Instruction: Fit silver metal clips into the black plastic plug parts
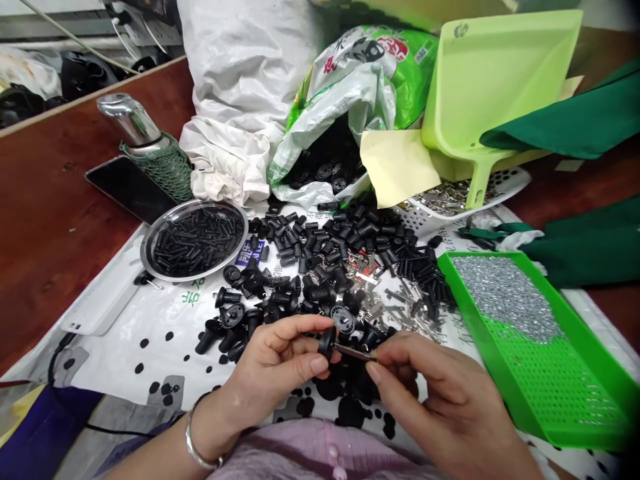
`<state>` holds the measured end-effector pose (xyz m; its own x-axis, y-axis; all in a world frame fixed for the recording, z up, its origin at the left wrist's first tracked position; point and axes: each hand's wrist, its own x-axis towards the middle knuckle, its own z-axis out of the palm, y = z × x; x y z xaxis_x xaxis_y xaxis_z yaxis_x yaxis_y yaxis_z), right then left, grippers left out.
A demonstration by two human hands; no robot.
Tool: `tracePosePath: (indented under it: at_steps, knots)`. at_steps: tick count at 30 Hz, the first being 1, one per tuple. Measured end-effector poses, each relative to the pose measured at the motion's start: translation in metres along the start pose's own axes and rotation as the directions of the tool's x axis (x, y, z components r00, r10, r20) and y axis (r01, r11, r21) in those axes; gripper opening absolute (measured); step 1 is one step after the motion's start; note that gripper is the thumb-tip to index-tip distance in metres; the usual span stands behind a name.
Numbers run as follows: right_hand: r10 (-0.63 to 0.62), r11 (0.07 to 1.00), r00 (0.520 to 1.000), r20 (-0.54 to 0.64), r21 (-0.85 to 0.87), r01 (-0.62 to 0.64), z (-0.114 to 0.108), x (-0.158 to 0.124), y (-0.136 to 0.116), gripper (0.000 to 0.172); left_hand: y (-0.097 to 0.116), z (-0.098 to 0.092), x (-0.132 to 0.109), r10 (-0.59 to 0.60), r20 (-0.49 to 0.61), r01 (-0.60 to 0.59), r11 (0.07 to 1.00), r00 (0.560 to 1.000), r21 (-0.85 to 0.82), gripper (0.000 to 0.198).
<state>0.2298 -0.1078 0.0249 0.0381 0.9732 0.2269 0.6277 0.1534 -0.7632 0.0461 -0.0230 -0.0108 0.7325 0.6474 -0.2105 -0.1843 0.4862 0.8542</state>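
My left hand (285, 367) is closed round a black round-headed plastic part (327, 341). A thin flat metal strip (354, 352) runs from that part to my right hand (425, 380), whose thumb and forefinger pinch its far end. Just beyond my hands lies a heap of black plastic caps and sleeves (320, 247), with loose flat metal pieces (400, 300) at its right side. Black springs (425, 280) are piled beside those pieces. Whether the strip's near end sits inside the black part is hidden by my left fingers.
A round steel dish (244, 247) of black springs stands left, by a phone (127, 187) and a netted flask (155, 160). Right lies a green tray (520, 393) with small silvery pieces. Behind are an open bag (345, 100), a light-green dustpan (505, 80) and a white basket (425, 212).
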Motion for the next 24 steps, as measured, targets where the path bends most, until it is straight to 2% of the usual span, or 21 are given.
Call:
tracePosePath:
  at_steps: [4,8,12,15,18,20,22,24]
  knots:
    - [-0.004,1.000,1.000,0.006,-0.017,0.004,0.0003,-0.0001,0.0006,0.014,-0.0003,0.0013,0.0000,0.047,-0.006,-0.047,0.998,0.999,0.033,0.034]
    - [-0.025,0.999,1.000,0.010,-0.024,0.025,0.0011,-0.0004,0.0016,0.014,-0.0011,0.0019,0.0015,0.166,-0.051,-0.159,0.980,0.985,0.116,0.036]
    - [-0.109,0.990,0.994,0.009,-0.094,0.109,0.0032,-0.0017,0.0035,0.010,-0.0002,-0.0004,0.0022,0.197,-0.039,-0.183,0.956,0.980,0.227,0.037]
    - [-0.216,0.963,0.976,0.021,-0.161,0.216,0.0057,-0.0037,0.0058,0.006,0.0028,-0.0026,0.0017,0.278,-0.024,-0.245,0.882,0.960,0.403,0.038]
    - [-0.260,0.944,0.964,0.047,-0.198,0.264,0.0076,-0.0050,0.0074,0.008,0.0058,-0.0039,0.0009,0.355,0.009,-0.304,0.788,0.935,0.536,0.040]
    - [-0.247,0.951,0.968,0.051,-0.179,0.252,0.0076,-0.0048,0.0070,0.008,0.0062,-0.0045,0.0005,0.317,0.009,-0.286,0.842,0.948,0.458,0.039]
    - [-0.201,0.971,0.978,0.052,-0.123,0.206,0.0065,-0.0035,0.0051,0.008,0.0049,-0.0056,0.0007,0.227,0.026,-0.226,0.937,0.974,0.266,0.036]
    - [-0.125,0.991,0.990,0.066,-0.041,0.127,0.0046,-0.0011,0.0020,0.010,0.0026,-0.0073,0.0015,0.151,0.069,-0.157,0.983,0.986,0.091,0.034]
